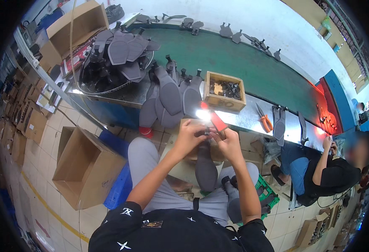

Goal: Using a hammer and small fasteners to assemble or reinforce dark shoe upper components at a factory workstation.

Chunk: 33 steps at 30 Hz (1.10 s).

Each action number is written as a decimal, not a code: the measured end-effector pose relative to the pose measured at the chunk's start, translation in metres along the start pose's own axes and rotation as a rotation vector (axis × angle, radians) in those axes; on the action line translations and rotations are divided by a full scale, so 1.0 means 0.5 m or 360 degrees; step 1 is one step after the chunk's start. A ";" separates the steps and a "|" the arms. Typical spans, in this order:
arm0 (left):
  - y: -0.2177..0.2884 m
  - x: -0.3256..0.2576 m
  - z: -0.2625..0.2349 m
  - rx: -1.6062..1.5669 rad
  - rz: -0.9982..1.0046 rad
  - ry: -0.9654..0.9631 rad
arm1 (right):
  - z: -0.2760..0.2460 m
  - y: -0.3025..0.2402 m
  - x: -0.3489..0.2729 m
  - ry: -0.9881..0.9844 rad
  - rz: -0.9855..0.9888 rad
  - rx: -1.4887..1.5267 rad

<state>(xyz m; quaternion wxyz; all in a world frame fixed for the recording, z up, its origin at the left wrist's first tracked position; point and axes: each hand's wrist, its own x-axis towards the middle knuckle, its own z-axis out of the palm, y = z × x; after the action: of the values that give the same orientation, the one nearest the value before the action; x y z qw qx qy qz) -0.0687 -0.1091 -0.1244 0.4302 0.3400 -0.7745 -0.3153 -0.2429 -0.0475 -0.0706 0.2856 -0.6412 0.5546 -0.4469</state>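
Over my lap, a dark grey shoe sole (pixel 206 166) hangs lengthwise between my knees. My left hand (pixel 188 136) is closed around its upper end, where the heel part is mostly hidden by fingers. My right hand (pixel 229 147) is closed at the same end. Just above its fingers stands a red, flat-sided object (pixel 219 122), apparently gripped by it; its kind is unclear. Beyond my hands, a wooden box (pixel 225 105) of small dark parts sits on the bench edge. Several grey heeled soles (pixel 169 94) lean left of it.
A wire basket piled with soles (pixel 119 48) stands on the bench by the green conveyor belt (pixel 234 59). Orange-handled pliers (pixel 265 122) lie right of the box. An open carton (pixel 88 168) is at left, a green crate (pixel 268 195) at right. A co-worker (pixel 333 174) sits far right.
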 end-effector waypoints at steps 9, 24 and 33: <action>0.044 0.023 -0.033 -0.0201 -0.0246 -0.0192 | -0.019 -0.045 0.003 0.0012 -0.0455 -0.0418; 0.026 0.022 -0.032 -0.0468 -0.0199 -0.0220 | -0.038 -0.164 -0.152 -0.0082 0.0274 -0.0238; -0.003 -0.008 -0.019 0.0324 -0.0086 -0.0387 | -0.048 -0.146 -0.157 -0.0123 0.0090 -0.0596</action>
<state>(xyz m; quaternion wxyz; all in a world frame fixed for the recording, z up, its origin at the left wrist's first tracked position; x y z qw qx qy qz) -0.0581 -0.1088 -0.1233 0.2880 0.3619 -0.8393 -0.2856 -0.2299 0.0478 -0.0174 0.1949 -0.6840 0.6344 -0.3028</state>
